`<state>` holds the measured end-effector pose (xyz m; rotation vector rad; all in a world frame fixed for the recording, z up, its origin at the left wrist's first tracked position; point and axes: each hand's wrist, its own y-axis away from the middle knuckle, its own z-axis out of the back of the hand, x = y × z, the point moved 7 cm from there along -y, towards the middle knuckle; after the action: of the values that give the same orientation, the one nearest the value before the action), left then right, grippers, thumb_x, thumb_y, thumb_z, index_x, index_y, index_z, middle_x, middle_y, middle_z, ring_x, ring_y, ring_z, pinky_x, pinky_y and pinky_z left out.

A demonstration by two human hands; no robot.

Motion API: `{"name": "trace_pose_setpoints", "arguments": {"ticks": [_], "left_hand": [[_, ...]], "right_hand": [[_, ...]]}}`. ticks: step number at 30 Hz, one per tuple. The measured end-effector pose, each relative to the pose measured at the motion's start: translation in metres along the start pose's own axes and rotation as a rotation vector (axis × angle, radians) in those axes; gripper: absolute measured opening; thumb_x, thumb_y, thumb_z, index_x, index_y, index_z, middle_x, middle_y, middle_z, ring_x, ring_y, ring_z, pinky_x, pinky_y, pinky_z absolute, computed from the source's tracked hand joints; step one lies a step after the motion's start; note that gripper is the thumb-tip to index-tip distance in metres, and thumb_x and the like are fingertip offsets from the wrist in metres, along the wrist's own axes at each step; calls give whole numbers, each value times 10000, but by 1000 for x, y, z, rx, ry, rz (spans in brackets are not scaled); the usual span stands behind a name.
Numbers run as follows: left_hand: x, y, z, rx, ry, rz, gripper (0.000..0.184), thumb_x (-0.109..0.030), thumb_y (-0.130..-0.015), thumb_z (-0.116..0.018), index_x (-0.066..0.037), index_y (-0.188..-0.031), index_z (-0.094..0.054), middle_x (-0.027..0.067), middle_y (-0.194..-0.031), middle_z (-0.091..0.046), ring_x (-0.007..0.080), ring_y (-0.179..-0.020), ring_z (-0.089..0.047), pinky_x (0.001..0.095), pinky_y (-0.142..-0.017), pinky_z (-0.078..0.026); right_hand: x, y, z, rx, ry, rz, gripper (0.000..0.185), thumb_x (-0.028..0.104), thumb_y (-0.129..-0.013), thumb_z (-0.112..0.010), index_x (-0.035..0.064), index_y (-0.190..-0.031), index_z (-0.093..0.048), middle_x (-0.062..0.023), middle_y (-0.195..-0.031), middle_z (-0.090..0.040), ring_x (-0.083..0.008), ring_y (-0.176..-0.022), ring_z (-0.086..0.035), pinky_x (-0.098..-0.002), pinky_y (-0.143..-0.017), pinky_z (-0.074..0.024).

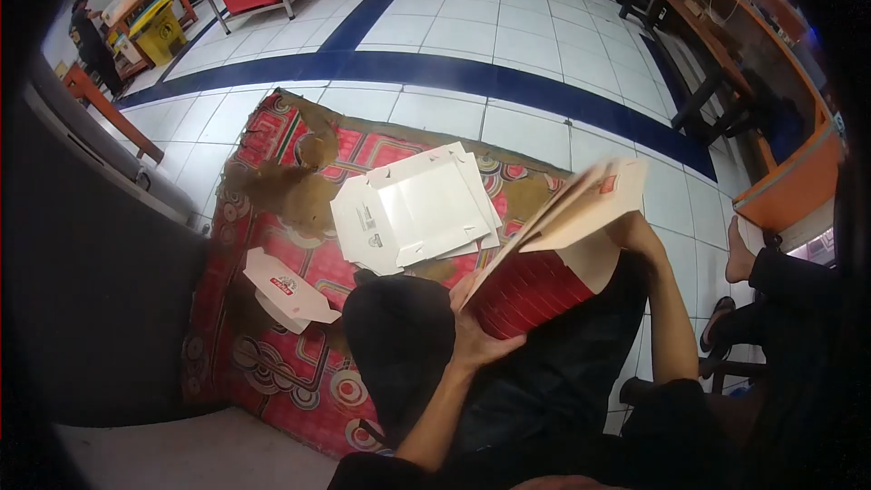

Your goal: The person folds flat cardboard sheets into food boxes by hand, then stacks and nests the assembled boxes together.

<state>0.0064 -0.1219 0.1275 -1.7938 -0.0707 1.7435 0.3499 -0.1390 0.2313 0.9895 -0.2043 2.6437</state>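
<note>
Closest to you, your black-clad lap sits under the raised carton, over the edge of the patterned red mat. At the left, a small folded card piece with a red logo lies on the mat, apart from the flat white sheets, which are stacked beyond your knees. Next, your left hand is partly closed on the carton's lower left side, thumb along the red panel, fingers partly hidden at the edge. The carton is tilted up, its pale flaps uppermost and a bit blurred. Your right hand is at its right end; its fingers are hidden, so you cannot tell how far they are closed. Farthest right, another person's bare foot shows above the tiled floor.
</note>
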Motion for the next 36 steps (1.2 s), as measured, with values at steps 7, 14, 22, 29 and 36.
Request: {"name": "trace_pose_setpoints", "arguments": {"ticks": [7, 14, 22, 29, 36], "left_hand": [[-13, -6, -3, -45, -155, 28, 1197, -291, -539, -995, 36, -1548, -441, 207, -1465, -552, 351, -1442, -505, 495, -1218, -394], [-22, -21, 7, -154, -29, 110, 1181, -192, -567, -994, -22, -1569, -392, 198, -1454, -513, 387, -1393, -520, 490, -1197, -420], [-6, -22, 11, -144, 91, 52, 1198, -182, -546, -993, -33, -1554, -363, 196, -1465, -501, 387, -1376, -538, 486, -1175, -443], [8, -11, 22, -335, 51, 178, 1221, -248, -575, -989, -14, -1577, -332, 227, -1519, -456, 411, -1420, -488, 518, -1213, -399], [8, -17, 20, -259, 51, 212, 1335, -262, -589, -998, -6, -1638, -212, 271, -1560, -383, 457, -1458, -422, 554, -1245, -362]], "right_hand": [[43, -4, 18, -170, 35, 154, 291, 189, -1008, -693, -45, -1176, -737, -246, -1123, -764, -355, -1066, -739, -453, -965, -549], [182, 54, -33, 91, 1, 340, 282, 165, -1008, -741, -81, -1144, -714, -175, -947, -746, -181, -827, -688, -334, -793, -555], [203, 29, -47, 369, -46, 244, 257, 140, -1002, -748, -63, -1159, -742, -176, -977, -764, -226, -941, -727, -361, -862, -551], [268, 68, -79, -414, -475, 461, 180, 67, -1050, -661, -29, -1200, -689, -108, -1045, -713, -196, -949, -703, -351, -855, -572], [411, 149, -457, 684, 135, 936, 564, 260, -936, -743, 82, -1462, -647, -389, -1551, -485, -514, -1466, -472, -536, -1193, -441]]}}
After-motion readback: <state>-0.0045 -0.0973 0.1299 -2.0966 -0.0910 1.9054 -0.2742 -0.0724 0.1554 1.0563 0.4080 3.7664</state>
